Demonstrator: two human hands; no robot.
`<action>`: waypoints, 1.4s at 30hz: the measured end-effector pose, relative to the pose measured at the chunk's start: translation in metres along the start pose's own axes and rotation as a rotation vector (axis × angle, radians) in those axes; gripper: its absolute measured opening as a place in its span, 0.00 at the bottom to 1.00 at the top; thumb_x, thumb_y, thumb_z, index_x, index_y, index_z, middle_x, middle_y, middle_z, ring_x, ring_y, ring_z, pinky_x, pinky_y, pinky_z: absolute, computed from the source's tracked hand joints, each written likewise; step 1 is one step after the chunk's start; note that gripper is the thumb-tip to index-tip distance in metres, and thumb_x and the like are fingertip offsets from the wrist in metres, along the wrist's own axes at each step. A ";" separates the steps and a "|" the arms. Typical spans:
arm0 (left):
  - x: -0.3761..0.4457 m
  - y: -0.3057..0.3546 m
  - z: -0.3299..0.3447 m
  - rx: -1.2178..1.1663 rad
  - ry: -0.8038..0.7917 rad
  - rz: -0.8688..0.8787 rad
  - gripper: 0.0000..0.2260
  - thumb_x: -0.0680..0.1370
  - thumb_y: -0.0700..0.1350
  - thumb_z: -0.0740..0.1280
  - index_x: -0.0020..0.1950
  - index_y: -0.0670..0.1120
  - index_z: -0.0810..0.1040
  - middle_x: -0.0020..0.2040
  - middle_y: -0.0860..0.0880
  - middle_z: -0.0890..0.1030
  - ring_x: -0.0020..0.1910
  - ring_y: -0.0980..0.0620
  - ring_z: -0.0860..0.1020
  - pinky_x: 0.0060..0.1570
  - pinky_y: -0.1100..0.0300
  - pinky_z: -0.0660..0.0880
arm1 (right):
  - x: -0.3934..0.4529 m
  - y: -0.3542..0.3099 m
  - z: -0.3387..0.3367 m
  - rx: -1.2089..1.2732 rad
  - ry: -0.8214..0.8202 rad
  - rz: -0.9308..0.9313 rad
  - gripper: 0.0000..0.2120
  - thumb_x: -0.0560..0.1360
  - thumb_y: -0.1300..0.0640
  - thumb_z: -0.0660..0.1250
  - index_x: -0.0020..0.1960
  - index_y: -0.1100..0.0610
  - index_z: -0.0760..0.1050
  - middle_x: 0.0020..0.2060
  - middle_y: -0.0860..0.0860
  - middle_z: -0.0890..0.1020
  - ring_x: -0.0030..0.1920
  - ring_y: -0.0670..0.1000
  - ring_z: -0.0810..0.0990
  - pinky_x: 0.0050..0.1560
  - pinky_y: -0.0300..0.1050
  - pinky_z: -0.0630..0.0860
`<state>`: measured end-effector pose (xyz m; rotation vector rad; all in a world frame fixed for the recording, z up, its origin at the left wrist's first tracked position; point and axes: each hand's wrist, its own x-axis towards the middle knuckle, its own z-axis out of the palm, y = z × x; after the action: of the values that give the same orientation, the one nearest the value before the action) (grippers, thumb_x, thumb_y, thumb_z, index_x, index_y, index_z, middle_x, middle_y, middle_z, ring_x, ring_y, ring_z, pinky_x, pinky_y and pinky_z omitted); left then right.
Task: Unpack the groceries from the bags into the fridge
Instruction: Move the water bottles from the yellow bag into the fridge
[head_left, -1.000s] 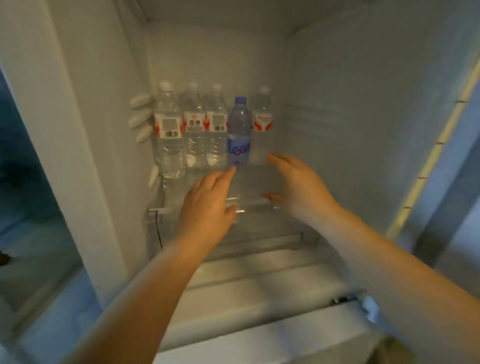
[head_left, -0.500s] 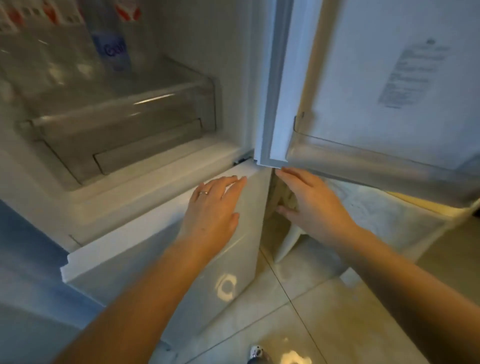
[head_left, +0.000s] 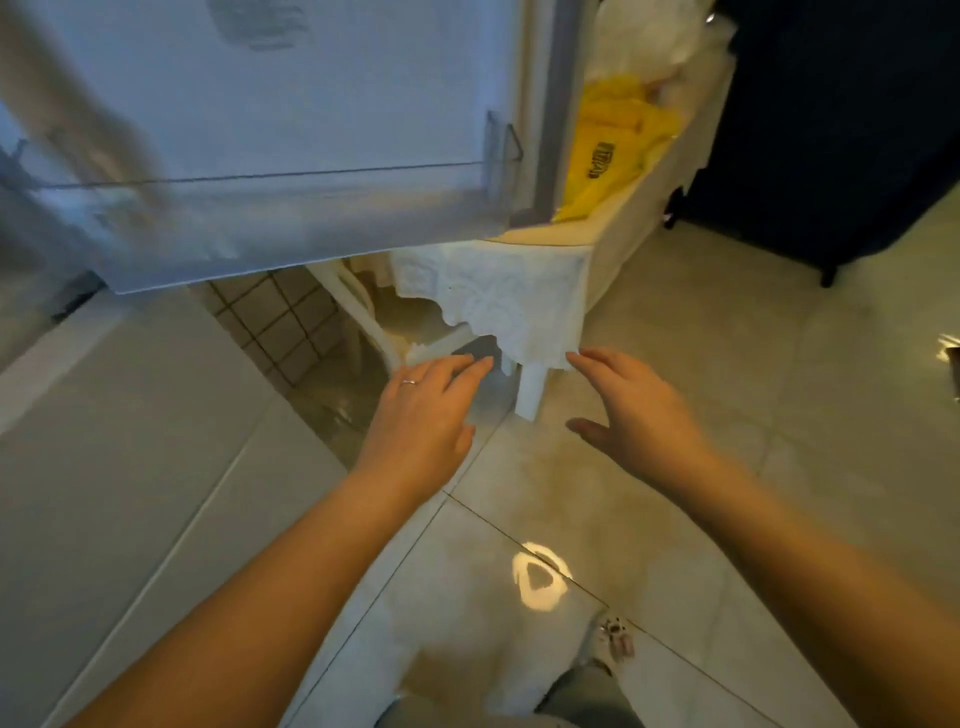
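The open fridge door (head_left: 291, 104) fills the upper left, its clear door shelf (head_left: 260, 208) holding nothing I can make out. A yellow grocery bag (head_left: 608, 150) and a white bag (head_left: 649, 36) lie on a cloth-covered table (head_left: 519, 296) to the door's right. My left hand (head_left: 421, 410), wearing a ring, and my right hand (head_left: 634, 410) both hover empty over the floor below the table's edge, fingers straight and spread. The fridge's inside is out of view.
The closed lower fridge door (head_left: 114, 457) slopes across the left. A white table leg (head_left: 532, 389) stands just beyond my hands. A dark piece of furniture (head_left: 841, 119) stands at the upper right. Glossy floor tiles (head_left: 727, 338) spread across the right and bottom, my foot (head_left: 613, 639) on them.
My view swung from the fridge's bottle shelf down and to the right, to the door, table and bags. Both hands left the fridge and now hang over the floor, still empty.
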<state>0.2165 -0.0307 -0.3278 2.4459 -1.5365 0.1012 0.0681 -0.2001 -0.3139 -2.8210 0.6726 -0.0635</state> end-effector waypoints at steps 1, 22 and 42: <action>0.016 0.019 0.010 -0.011 -0.015 0.019 0.31 0.68 0.42 0.75 0.70 0.45 0.70 0.63 0.45 0.75 0.61 0.43 0.74 0.61 0.43 0.69 | -0.003 0.025 -0.003 -0.002 -0.005 0.027 0.35 0.72 0.48 0.70 0.74 0.53 0.60 0.72 0.52 0.65 0.70 0.55 0.65 0.67 0.49 0.64; 0.305 0.135 0.130 -0.050 -0.030 -0.059 0.28 0.71 0.44 0.73 0.70 0.47 0.69 0.66 0.45 0.73 0.63 0.42 0.72 0.62 0.41 0.69 | 0.169 0.306 -0.047 0.027 -0.046 -0.066 0.34 0.73 0.49 0.69 0.74 0.53 0.59 0.72 0.52 0.63 0.72 0.54 0.62 0.69 0.49 0.62; 0.570 0.027 0.172 -0.042 0.192 -0.402 0.32 0.63 0.39 0.78 0.65 0.41 0.74 0.61 0.40 0.77 0.57 0.38 0.76 0.52 0.46 0.77 | 0.550 0.383 -0.063 -0.003 -0.107 -0.610 0.34 0.67 0.54 0.75 0.70 0.59 0.67 0.69 0.58 0.69 0.69 0.59 0.67 0.68 0.52 0.64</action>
<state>0.4310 -0.5843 -0.3809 2.5699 -0.9400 0.2182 0.3848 -0.7931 -0.3524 -2.8949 -0.2248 -0.0163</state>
